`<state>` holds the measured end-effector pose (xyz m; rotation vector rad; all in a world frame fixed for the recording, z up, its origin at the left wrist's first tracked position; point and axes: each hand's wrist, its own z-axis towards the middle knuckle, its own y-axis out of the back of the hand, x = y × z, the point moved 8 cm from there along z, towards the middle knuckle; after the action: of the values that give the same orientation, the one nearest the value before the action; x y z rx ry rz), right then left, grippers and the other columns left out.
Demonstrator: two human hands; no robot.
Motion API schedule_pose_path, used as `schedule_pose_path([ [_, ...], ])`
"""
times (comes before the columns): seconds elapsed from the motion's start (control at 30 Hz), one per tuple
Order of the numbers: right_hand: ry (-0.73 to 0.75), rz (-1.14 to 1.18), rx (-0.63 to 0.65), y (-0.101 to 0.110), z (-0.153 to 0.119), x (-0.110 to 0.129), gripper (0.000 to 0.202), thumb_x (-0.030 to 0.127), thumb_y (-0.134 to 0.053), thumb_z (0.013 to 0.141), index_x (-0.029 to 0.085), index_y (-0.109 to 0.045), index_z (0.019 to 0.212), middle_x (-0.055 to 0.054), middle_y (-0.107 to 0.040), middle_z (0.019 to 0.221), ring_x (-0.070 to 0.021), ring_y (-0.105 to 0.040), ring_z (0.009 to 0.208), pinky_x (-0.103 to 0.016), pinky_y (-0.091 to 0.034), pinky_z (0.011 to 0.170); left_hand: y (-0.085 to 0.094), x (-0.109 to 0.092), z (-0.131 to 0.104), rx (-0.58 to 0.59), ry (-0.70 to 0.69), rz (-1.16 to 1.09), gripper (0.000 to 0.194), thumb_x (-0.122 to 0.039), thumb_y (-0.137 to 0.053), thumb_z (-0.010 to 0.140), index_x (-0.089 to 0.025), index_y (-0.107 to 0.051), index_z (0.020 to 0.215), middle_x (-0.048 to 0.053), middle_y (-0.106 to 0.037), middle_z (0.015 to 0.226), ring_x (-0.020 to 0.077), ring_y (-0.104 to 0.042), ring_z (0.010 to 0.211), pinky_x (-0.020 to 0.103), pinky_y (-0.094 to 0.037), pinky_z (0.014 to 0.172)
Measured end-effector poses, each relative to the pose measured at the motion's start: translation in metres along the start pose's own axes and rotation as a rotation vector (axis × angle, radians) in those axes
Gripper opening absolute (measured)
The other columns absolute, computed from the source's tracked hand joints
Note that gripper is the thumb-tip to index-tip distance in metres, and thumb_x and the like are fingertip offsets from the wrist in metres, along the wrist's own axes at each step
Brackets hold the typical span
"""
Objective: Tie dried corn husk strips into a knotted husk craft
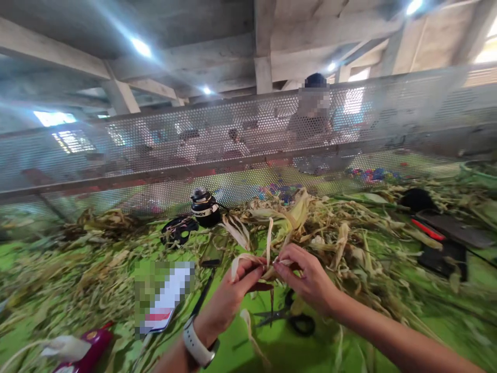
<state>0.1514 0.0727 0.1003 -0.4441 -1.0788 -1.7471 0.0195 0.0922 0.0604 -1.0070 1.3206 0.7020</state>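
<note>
Both hands meet over the green table (248, 342), near the middle of the view. My left hand (243, 282), with a white watch on its wrist, is closed on pale strips of dried husk (269, 241). My right hand (305, 274) pinches the same husk strips just beside it, fingertips almost touching those of the left. One strip stands upright between the hands and another curls over the left fingers. Below them black-handled scissors (289, 317) lie on the table, partly under the right hand. A loose husk strip (250, 331) lies in front.
Dried husks (349, 243) are heaped left, right and behind. A black jar (204, 210), a phone (169, 295) and a purple device (87, 352) with a white plug stand around. A perforated metal screen (233, 150) runs behind; a person (310, 124) is beyond it.
</note>
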Motion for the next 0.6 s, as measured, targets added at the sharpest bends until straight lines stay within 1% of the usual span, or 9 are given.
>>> schedule_pose_path([
  [0.1, -0.145, 0.109, 0.043, -0.009, -0.004, -0.013, 0.019, 0.03, -0.048, 0.088, 0.018, -0.047, 0.073, 0.003, -0.049, 0.06, -0.0097, -0.046, 0.054, -0.019, -0.038, 0.05, 0.0, 0.002, 0.002, 0.003, 0.003, 0.012, 0.026, -0.034, -0.065, 0.076, -0.02, -0.064, 0.098, 0.004, -0.065, 0.096, 0.0196, -0.059, 0.09, 0.03, -0.052, 0.074],
  [0.17, -0.221, 0.191, 0.083, -0.017, -0.007, -0.019, 0.019, 0.033, -0.047, 0.088, 0.018, -0.045, 0.076, 0.005, -0.047, 0.058, -0.0085, -0.045, 0.049, -0.018, -0.036, 0.046, 0.002, 0.004, 0.003, -0.016, 0.001, 0.026, 0.029, -0.034, -0.069, 0.073, -0.019, -0.063, 0.098, 0.004, -0.065, 0.093, 0.0183, -0.06, 0.085, 0.028, -0.052, 0.069],
  [0.23, -0.264, 0.204, 0.102, -0.022, -0.008, -0.022, 0.02, 0.034, -0.046, 0.088, 0.019, -0.044, 0.076, 0.006, -0.044, 0.055, -0.0075, -0.041, 0.045, -0.018, -0.032, 0.043, 0.005, 0.007, 0.004, -0.041, 0.001, 0.05, 0.031, -0.034, -0.071, 0.071, -0.018, -0.063, 0.096, 0.004, -0.066, 0.088, 0.0168, -0.06, 0.078, 0.027, -0.051, 0.066],
  [0.3, -0.26, 0.15, 0.087, -0.021, -0.008, -0.023, 0.021, 0.034, -0.047, 0.088, 0.019, -0.044, 0.074, 0.007, -0.04, 0.054, -0.0072, -0.036, 0.046, -0.018, -0.028, 0.043, 0.007, 0.009, 0.005, -0.053, 0.003, 0.094, 0.031, -0.034, -0.071, 0.071, -0.016, -0.064, 0.095, 0.004, -0.066, 0.084, 0.0164, -0.06, 0.074, 0.025, -0.05, 0.061],
  [0.4, -0.239, 0.073, 0.054, -0.018, -0.008, -0.023, 0.022, 0.034, -0.047, 0.087, 0.018, -0.046, 0.072, 0.007, -0.039, 0.056, -0.0079, -0.034, 0.051, -0.019, -0.027, 0.047, 0.006, 0.005, 0.006, -0.033, -0.031, 0.16, 0.029, -0.034, -0.07, 0.072, -0.017, -0.066, 0.095, 0.005, -0.068, 0.083, 0.0171, -0.06, 0.076, 0.024, -0.048, 0.059],
  [0.47, -0.251, 0.085, 0.057, -0.019, -0.008, -0.025, 0.022, 0.034, -0.047, 0.088, 0.018, -0.046, 0.073, 0.006, -0.042, 0.057, -0.0081, -0.035, 0.053, -0.019, -0.028, 0.048, 0.003, 0.002, 0.005, -0.008, -0.045, 0.167, 0.028, -0.033, -0.07, 0.072, -0.018, -0.066, 0.095, 0.006, -0.068, 0.086, 0.0179, -0.06, 0.078, 0.024, -0.048, 0.06],
  [0.6, -0.273, 0.154, 0.055, -0.023, -0.01, -0.029, 0.026, 0.038, -0.046, 0.089, 0.017, -0.047, 0.074, 0.005, -0.044, 0.059, -0.0085, -0.037, 0.054, -0.019, -0.03, 0.049, -0.001, 0.004, 0.005, 0.006, 0.008, 0.127, 0.029, -0.034, -0.069, 0.072, -0.018, -0.066, 0.096, 0.007, -0.069, 0.085, 0.0194, -0.063, 0.074, 0.027, -0.048, 0.061],
])
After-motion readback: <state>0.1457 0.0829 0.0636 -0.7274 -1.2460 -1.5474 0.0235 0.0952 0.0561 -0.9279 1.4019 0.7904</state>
